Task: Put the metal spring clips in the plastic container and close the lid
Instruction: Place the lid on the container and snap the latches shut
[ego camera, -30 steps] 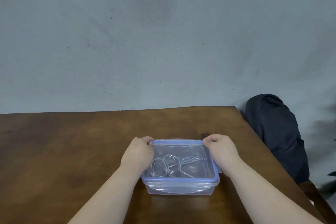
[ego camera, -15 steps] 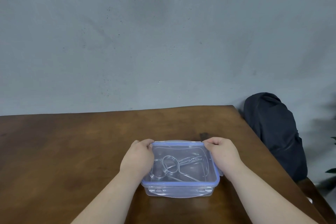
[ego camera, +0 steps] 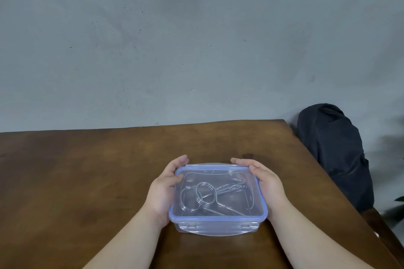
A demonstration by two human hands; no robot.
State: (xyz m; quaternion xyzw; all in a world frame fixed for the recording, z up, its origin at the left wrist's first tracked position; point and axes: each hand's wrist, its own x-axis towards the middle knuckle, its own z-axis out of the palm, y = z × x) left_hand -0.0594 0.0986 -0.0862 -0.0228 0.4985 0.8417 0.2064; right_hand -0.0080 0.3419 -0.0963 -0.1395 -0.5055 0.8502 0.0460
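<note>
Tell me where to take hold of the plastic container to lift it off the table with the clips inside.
Take the plastic container by its two short side walls just under the blue-rimmed lid, coming in from left and right, where the left hand and right hand sit. Those walls are flat and parallel, and a level grip should keep the metal spring clips from sliding.

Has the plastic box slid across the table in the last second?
No. The plastic box sits the same way relative to the dark knot in the table; only the camera shifted.
</note>
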